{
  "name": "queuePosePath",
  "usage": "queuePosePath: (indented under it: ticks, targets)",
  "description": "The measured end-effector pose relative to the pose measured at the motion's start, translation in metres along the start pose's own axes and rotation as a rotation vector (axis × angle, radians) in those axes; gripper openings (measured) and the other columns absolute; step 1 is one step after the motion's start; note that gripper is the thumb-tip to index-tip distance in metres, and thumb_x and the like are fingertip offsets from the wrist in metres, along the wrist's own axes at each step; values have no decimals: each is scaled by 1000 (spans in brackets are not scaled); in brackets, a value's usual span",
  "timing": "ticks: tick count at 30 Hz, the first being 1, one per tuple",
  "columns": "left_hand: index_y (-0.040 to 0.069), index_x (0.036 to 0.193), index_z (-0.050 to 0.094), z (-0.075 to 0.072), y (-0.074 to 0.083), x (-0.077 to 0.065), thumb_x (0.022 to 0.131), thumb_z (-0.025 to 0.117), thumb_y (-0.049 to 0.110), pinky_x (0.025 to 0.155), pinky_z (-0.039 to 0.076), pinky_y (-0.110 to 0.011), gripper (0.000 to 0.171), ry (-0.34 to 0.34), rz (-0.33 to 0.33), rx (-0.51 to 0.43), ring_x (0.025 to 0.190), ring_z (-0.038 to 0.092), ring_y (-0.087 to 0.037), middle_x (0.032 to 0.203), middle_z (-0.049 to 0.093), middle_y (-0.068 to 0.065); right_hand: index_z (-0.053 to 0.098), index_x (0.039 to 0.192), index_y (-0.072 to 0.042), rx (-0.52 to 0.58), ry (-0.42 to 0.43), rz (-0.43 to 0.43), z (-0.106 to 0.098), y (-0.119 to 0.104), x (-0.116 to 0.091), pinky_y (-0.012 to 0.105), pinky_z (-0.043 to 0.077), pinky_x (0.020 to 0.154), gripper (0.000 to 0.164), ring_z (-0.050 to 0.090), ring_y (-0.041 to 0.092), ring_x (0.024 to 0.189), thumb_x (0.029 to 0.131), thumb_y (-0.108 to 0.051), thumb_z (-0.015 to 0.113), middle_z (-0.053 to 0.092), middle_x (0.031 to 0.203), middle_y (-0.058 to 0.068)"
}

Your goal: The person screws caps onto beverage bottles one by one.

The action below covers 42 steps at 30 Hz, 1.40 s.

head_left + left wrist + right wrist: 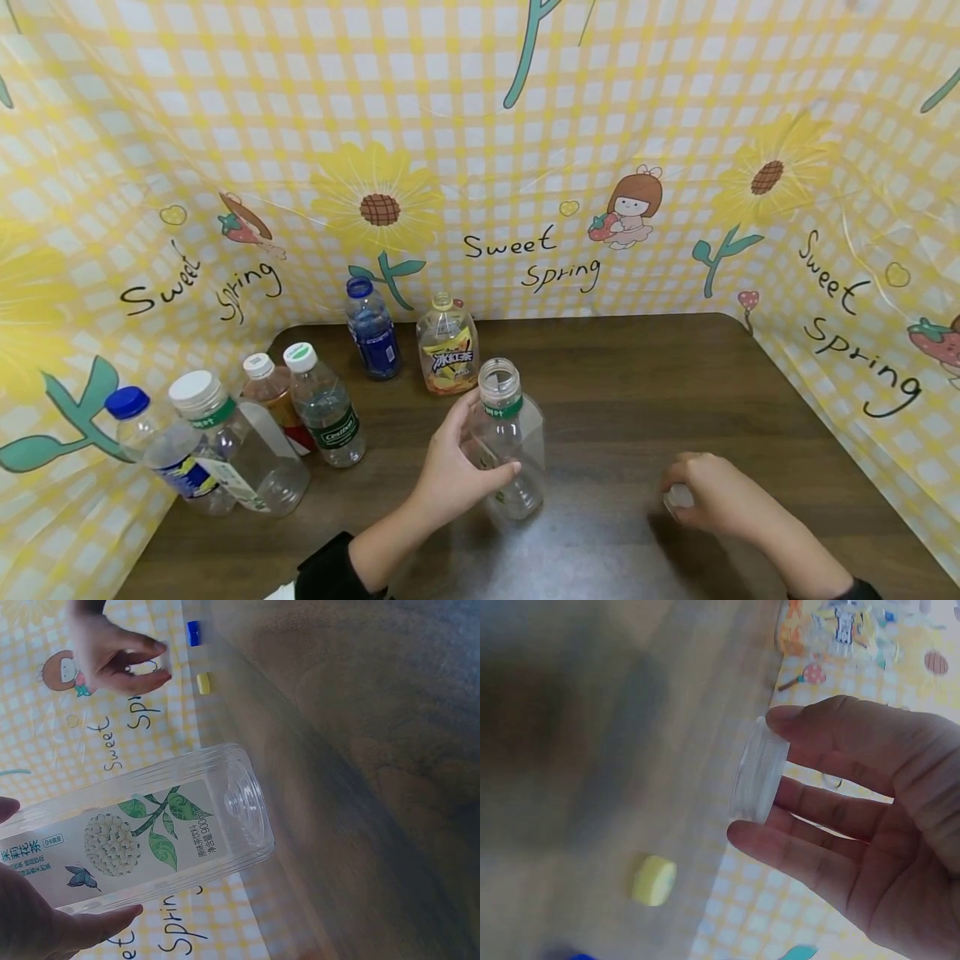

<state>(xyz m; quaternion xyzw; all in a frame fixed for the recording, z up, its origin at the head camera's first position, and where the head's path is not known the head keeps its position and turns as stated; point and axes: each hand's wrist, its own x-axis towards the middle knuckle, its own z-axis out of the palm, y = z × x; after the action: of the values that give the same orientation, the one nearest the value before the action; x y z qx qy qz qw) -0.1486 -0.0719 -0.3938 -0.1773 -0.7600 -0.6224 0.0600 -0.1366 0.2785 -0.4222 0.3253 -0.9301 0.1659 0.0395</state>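
Observation:
My left hand [465, 467] grips a clear plastic bottle [525, 433] around its body. The bottle stands near the middle of the table, its mouth uncapped and a green band at the neck. A printed label with a white flower and green leaves shows in the left wrist view. To the right, apart from the bottle, my right hand [716, 500] pinches a white bottle cap [760, 772] between thumb and fingers. A yellow cap [655, 880] and a blue cap [193, 633] lie on the table; in the head view they are hidden.
Behind the gripped bottle stand an iced tea bottle [448, 350] without a cap and a blue bottle [372, 337]. Several capped bottles group at the left, among them a large white-capped one [277, 467]. A yellow checked cloth [480, 167] surrounds the wooden table [637, 375].

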Motion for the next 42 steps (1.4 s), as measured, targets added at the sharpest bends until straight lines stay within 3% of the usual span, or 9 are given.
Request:
queuePosePath:
  ticks: [4, 11, 21, 34, 42]
  targets:
    - [7, 143, 41, 1, -1, -1, 65, 86, 2, 97, 46, -52, 90, -1, -1, -1, 117, 56, -32, 130, 57, -14, 70, 83, -14, -30, -19, -54, -14, -9, 17, 26, 50, 57, 24, 62, 17, 75, 67, -3, 83, 61, 84, -5]
    - [8, 142, 43, 1, -3, -2, 64, 86, 1, 97, 45, -53, 89, 5, -17, -1, 118, 55, -34, 130, 57, -15, 70, 87, -13, -59, 70, -262, -28, -23, 45, 23, 52, 61, 27, 59, 11, 78, 67, -1, 83, 61, 87, -5]
    - [6, 143, 41, 2, -5, -4, 65, 86, 2, 96, 46, -54, 90, 3, -18, 17, 118, 55, -35, 130, 57, -17, 69, 86, -12, -85, 88, -455, -58, -50, 79, 26, 54, 66, 26, 60, 14, 84, 67, -4, 83, 62, 91, -2]
    - [6, 142, 43, 3, 3, -1, 65, 85, 1, 97, 45, -55, 88, -20, -7, 23, 119, 55, -34, 130, 58, -16, 72, 93, -9, -21, 71, -533, -124, -94, 134, 28, 54, 71, 22, 61, 13, 89, 73, -5, 80, 66, 96, 0]
    - [8, 143, 44, 5, 4, 1, 64, 85, -1, 97, 44, -56, 89, -27, -15, 19, 117, 56, -30, 128, 59, -10, 72, 91, -8, -2, 49, -594, -145, -120, 161, 27, 50, 70, 18, 59, 11, 85, 75, -2, 76, 66, 93, -1]
